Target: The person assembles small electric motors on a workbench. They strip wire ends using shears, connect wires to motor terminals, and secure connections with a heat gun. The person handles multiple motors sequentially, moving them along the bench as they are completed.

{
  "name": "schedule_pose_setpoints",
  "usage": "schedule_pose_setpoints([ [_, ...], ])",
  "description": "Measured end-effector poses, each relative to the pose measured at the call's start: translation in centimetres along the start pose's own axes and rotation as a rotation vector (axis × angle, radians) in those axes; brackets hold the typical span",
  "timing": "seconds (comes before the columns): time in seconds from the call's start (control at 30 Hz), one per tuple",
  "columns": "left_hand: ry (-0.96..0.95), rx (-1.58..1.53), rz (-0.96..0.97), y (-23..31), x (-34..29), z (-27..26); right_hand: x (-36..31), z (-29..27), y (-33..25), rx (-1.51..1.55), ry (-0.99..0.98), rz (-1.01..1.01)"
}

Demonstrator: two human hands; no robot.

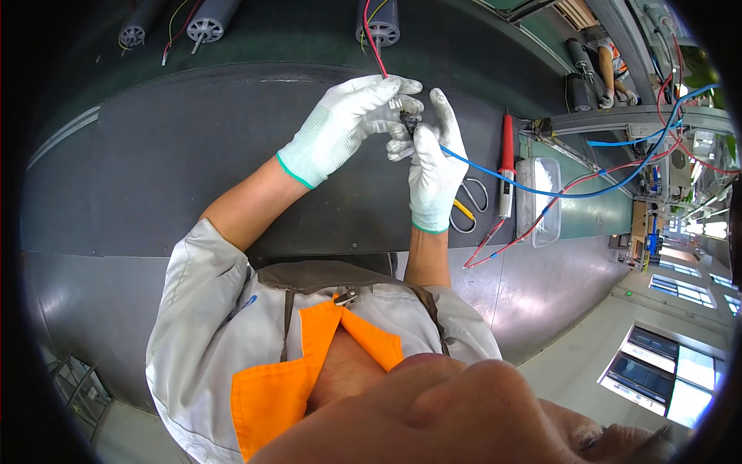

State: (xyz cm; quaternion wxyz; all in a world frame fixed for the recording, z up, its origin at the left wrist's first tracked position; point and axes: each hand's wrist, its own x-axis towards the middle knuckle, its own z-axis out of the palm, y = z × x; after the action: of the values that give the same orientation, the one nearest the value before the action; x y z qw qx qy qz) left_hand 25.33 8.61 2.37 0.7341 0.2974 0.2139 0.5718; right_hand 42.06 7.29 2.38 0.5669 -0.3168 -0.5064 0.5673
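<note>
Both my hands wear white gloves with green cuffs and meet above the dark work surface point(209, 155). My left hand point(340, 120) pinches the end of a red wire point(373, 42), which runs down from a grey cylindrical motor point(379, 19) at the far edge. A small whitish piece shows between its fingers. My right hand point(437, 170) is closed on a small black connector point(410, 122), its thumb and index finger raised around it. A blue cable point(510, 182) leads away from the right hand toward the right. The fingers partly hide how the wire and connector meet.
To the right lie a red-handled probe point(507, 147), scissors point(465, 209) with a yellow part, and a clear plastic box point(547, 201). Two more motors point(212, 19) point(139, 23) stand at the far left. Red and blue cables hang at right. A co-worker's gloved hand point(607, 100) is beyond the frame.
</note>
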Motion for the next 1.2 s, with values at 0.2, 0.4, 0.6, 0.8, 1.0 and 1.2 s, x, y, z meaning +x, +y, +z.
schedule_pose_setpoints([
  [0.2,-0.007,-0.057,-0.033,0.0,0.0,0.3,-0.3,-0.1,-0.2,-0.024,-0.018,-0.012],
  [0.4,0.009,-0.004,-0.015,-0.2,-0.4,0.5,-0.5,-0.1,-0.1,-0.008,-0.008,-0.009],
  [0.6,0.056,0.076,0.015,-0.3,-0.8,1.5,-0.6,0.7,-0.4,-0.003,0.056,0.001],
  [0.8,0.081,0.012,-0.026,-0.9,-1.3,2.2,-0.7,1.1,1.3,0.115,0.025,0.038],
  [1.0,0.016,-0.06,-0.019,-1.7,-0.1,0.4,-0.5,-5.4,-2.3,-0.355,-0.177,-0.07],
  [1.2,0.032,-0.119,0.002,-2.0,0.2,0.6,-3.3,-24.3,-1.7,-1.923,0.421,0.2],
])
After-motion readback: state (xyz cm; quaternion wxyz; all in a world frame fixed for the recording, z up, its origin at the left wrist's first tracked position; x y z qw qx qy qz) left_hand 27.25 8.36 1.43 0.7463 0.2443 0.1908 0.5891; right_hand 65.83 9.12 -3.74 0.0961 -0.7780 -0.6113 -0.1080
